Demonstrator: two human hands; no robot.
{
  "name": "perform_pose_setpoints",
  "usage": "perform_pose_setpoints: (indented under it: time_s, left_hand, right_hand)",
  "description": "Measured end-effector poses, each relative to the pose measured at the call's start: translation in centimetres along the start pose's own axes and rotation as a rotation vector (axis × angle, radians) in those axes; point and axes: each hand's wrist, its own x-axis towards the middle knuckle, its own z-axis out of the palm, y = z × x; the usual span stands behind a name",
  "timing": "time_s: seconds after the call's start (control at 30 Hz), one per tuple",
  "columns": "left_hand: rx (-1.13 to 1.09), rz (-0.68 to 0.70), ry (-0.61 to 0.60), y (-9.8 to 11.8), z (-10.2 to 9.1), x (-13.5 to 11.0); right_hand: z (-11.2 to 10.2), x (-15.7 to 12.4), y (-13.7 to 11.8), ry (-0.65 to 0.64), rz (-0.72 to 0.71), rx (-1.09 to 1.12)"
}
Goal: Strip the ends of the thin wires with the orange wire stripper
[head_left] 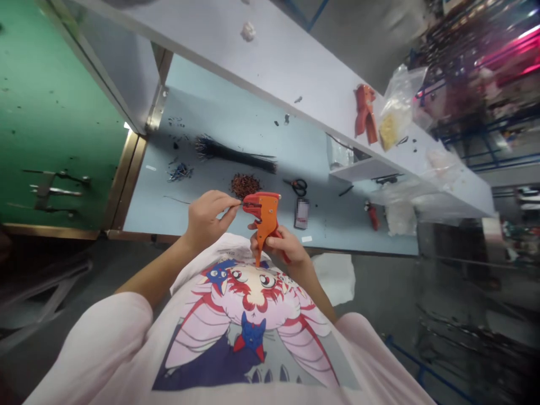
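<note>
The left hand (206, 220) pinches a thin black wire (237, 204) to bring its tip right up to the jaws of the orange wire stripper (265, 216) — the right hand (280, 247) closes firmly around the tool, holding it upright and steady.

We see a pale blue workbench (236, 118) under a long white shelf (270, 62), with a green panel (54, 112) in brass-coloured trim along its left side. A grey floor (379, 292) lies below, and off to the right we make out blue metal racks (485, 135) and a blurred pink light (510, 50)
</note>
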Motion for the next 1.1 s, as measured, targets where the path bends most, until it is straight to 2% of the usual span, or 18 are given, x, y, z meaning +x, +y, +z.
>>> perform_pose_setpoints:
  time_s: [0.17, 0.4, 0.63, 0.93, 1.1]
  left_hand:
    - [0.034, -0.012, 0.071, 0.7, 0.6, -1.0]
    - [0.081, -0.048, 0.109, 2.2, 1.2, -1.9]
    - [0.098, -0.024, 0.081, 2.5, 1.4, -2.0]
    - [0.096, -0.013, -0.023, 2.7, 1.8, -1.7]
    - [0.122, -0.011, 0.006, 2.4, 2.0, -1.5]
  right_hand:
    - [-0.1, -0.6, -1.3, -0.007, 0.035, -0.087]
    - [0.0, -1.3, -2.2, -0.024, 0.067, -0.189]
    - [-0.4, -1.9, -0.8, -0.035, -0.024, -0.217]
    - [-0.3, -2.1, 0.9, 0.005, -0.032, -0.115]
    - [-0.2, -1.6, 1.2, 0.0, -0.027, -0.02]
